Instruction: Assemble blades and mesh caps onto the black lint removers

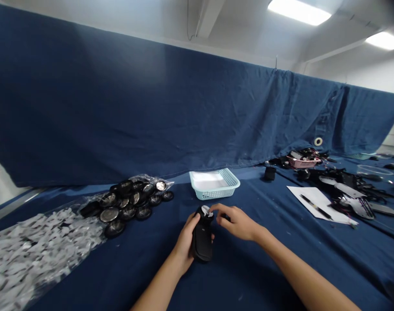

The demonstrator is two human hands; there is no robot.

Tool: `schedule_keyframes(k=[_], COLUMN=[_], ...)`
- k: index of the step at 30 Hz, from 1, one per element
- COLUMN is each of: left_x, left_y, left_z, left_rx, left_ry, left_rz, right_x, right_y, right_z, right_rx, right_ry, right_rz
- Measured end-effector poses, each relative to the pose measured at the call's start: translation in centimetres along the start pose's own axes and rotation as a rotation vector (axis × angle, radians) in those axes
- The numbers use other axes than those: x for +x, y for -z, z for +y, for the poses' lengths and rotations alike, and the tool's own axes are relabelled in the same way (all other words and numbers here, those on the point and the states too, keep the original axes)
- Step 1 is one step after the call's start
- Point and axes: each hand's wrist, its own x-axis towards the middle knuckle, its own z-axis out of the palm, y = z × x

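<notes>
My left hand (184, 242) is wrapped round a black oblong device (202, 242) with rounded edges, held tilted over the blue cloth. At its far end sits a small white piece (206, 211) in a dark recess. My right hand (237, 222) comes in from the right, its index finger stretched out and touching the white piece or the rim beside it. The other right fingers are curled, and I see nothing held in them. Just beyond the device stands a light blue plastic basket (215, 193) with white paper in it.
Black round parts with shiny faces (127, 201) are heaped at left, beside a clear bag of small white pieces (38, 252). On the right lie white paper (308, 207) with a pen (316, 207), dark tangled parts (361, 190) and a pink basket (303, 162). A blue curtain (145, 108) hangs behind.
</notes>
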Motion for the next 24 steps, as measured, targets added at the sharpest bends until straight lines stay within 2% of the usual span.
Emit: schedule_keyframes(k=[5, 14, 24], left_x=[-0.1, -0.2, -0.3], left_y=[-0.2, -0.5, -0.5], left_z=[0.0, 0.2, 0.3], left_rx=[0.045, 0.134, 0.199], left_ry=[-0.047, -0.038, -0.01], left_rz=[-0.031, -0.032, -0.014], right_x=[-0.2, -0.6, -0.4], right_y=[0.1, 0.7, 0.9], right_z=[0.2, 0.2, 1.5], right_rx=[0.054, -0.019, 0.016], right_ry=[0.038, 0.1, -0.022], right_rz=[-0.02, 0.012, 0.021])
